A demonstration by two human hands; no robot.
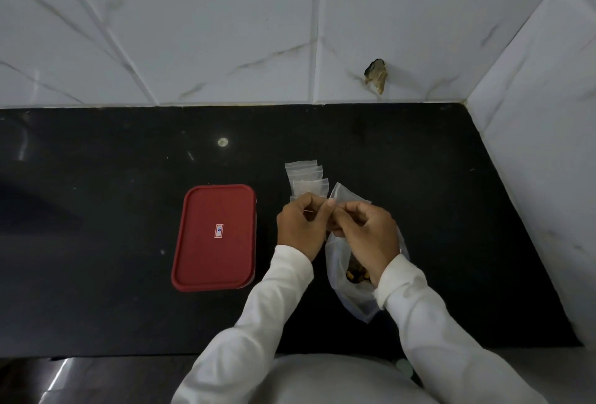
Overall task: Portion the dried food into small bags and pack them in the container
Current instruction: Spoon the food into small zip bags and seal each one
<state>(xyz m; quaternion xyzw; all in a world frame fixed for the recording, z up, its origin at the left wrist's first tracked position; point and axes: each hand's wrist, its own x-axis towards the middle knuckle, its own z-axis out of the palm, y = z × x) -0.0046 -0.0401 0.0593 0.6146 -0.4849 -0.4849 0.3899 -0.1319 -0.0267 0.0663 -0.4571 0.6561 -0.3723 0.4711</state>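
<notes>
Dried food (354,271) sits in a big bag (351,300) of clear film, lying on the black counter (96,177) right of centre and partly under the right wrist.

Head view:
- Left hand (301,229) and right hand (371,236) meet fingertip to fingertip above the big bag's far end. Both are curled and pinch a held bag (322,206), apparently at its top edge. The film is too clear to trace its outline.
- Spare small bags (306,181) lie fanned flat just beyond the left hand.
- Container (251,242) is well left of the hands, near-centre of the counter, with its red lid (214,237) on. Nothing is packed yet as far as I can see.

Handling, my read:
- The bags are near weightless, limp and slick, and the two walls will likely cling together. Take the lips at the mouth, one wall per hand, and peel them apart. Don't grab mid-panel.
- The food looks like small loose pieces, light and dry. It will scatter if the big bag tips, so keep it flat or hold it by the mouth.
- A filled bag should be gripped below the seal, then the strip pressed shut along its length.
- The container is rigid. Lift the lid at a corner and steady the base with the other hand.
</notes>
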